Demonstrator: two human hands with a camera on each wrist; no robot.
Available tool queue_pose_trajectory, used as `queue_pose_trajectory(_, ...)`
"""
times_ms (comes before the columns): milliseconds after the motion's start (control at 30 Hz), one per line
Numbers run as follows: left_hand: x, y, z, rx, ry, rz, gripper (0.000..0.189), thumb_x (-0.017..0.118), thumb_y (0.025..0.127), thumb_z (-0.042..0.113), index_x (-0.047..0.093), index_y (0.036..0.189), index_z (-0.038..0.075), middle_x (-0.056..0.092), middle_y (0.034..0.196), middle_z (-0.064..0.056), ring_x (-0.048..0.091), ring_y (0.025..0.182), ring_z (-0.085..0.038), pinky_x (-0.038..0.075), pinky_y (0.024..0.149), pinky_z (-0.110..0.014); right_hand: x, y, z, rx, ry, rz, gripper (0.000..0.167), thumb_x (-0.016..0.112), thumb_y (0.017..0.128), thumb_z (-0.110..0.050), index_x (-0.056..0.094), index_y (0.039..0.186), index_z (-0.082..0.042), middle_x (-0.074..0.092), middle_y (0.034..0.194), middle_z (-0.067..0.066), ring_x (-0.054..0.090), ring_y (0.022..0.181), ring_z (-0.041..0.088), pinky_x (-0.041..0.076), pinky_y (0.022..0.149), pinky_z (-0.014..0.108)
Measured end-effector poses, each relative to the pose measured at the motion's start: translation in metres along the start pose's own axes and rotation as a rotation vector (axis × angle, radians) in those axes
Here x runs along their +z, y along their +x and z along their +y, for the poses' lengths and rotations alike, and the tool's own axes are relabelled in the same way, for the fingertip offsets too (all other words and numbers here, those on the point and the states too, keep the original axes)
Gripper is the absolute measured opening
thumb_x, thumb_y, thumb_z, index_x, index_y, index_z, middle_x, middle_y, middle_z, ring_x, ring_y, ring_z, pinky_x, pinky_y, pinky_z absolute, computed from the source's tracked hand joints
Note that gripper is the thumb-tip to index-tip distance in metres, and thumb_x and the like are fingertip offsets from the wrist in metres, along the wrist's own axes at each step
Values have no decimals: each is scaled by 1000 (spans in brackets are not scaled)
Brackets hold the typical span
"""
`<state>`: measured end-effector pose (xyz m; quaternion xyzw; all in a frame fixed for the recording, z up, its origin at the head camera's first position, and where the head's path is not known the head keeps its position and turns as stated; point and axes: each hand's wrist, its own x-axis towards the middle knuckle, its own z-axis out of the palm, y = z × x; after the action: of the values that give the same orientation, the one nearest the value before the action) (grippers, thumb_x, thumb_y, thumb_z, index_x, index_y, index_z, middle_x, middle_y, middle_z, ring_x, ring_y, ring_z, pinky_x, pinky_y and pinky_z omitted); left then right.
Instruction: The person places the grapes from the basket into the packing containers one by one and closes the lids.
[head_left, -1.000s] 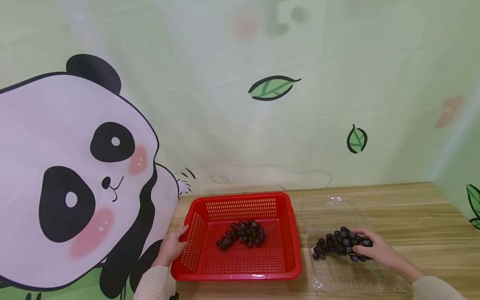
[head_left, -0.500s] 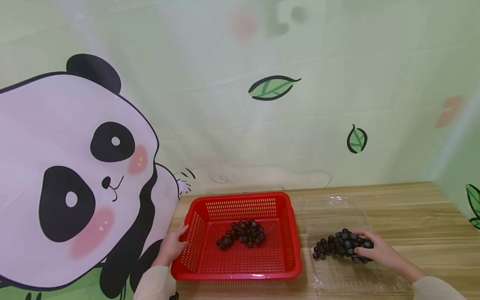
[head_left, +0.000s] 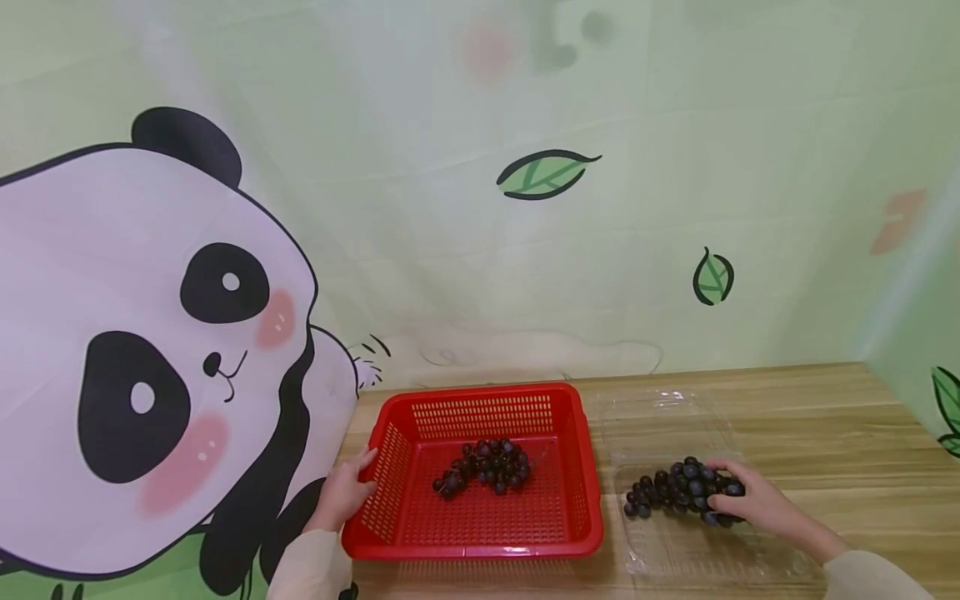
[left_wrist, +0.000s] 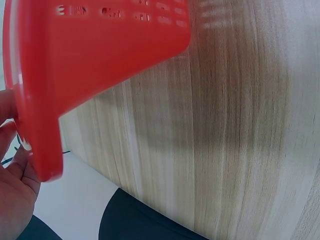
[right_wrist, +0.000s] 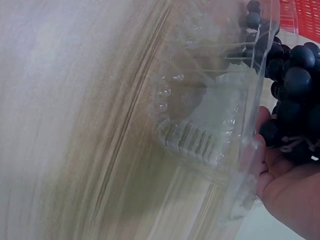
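A red plastic basket [head_left: 487,552] stands on the table with one bunch of dark grapes [head_left: 487,467] inside. My left hand [head_left: 343,495] holds its left rim; in the left wrist view, the fingers [left_wrist: 22,167] lie curled at the basket's rim [left_wrist: 37,120]. To the right, my right hand [head_left: 761,504] grips the thick end of a second bunch of dark purple grapes [head_left: 686,485], which lies over an open clear plastic clamshell box [head_left: 637,546]. From the right wrist view, the thumb and fingers wrap the grapes [right_wrist: 297,82] beside the box's clear wall [right_wrist: 200,140].
The wooden table [head_left: 840,433] reaches back to a pale green cloth backdrop [head_left: 450,233] printed with a large panda [head_left: 150,275] and leaves. Behind the grapes, the clear lid [head_left: 667,425] of the box lies folded back.
The bunch in my right hand has turned and shifted slightly, with the thumb moving a little. My left hand and the basket stay where they were.
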<state>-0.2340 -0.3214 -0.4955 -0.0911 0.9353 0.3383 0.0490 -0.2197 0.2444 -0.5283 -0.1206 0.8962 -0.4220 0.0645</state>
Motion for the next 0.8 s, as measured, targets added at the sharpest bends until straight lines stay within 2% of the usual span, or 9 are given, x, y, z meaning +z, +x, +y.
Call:
queue_pose_trajectory(233, -1, -1, 1, -5, -4, -1, 57, 55, 81, -1, 36, 135, 9, 26, 143, -14, 29, 126, -42, 40, 91, -48, -3, -1, -3, 21, 11, -59, 56, 62, 78, -22, 42, 122, 7, 41, 122, 35, 44, 106, 47, 45, 75, 47)
queue_pose_trajectory(500, -1, -1, 2, 12, 10, 3, 57, 54, 81, -3, 37, 134, 8, 27, 142, -16, 27, 127, -41, 35, 95, -52, -4, -1, -1, 20, -7, -65, 57, 64, 76, -19, 42, 122, 8, 43, 119, 34, 50, 101, 40, 47, 73, 41)
queue_pose_trajectory(633, -1, -1, 3, 3, 5, 3, 57, 55, 81, -3, 37, 134, 8, 26, 143, -15, 28, 127, -41, 36, 94, -51, -4, -1, 2, 3, -33, -57, 56, 65, 74, -17, 43, 119, 9, 45, 117, 35, 50, 99, 41, 47, 73, 43)
queue_pose_trajectory(800, -1, 0, 2, -4, 10, -1, 58, 55, 81, -2, 36, 134, 8, 27, 142, -15, 28, 126, -41, 37, 93, -51, -3, -1, 5, 28, -51, -70, 56, 66, 73, -16, 44, 117, 9, 45, 117, 35, 48, 102, 46, 46, 74, 46)
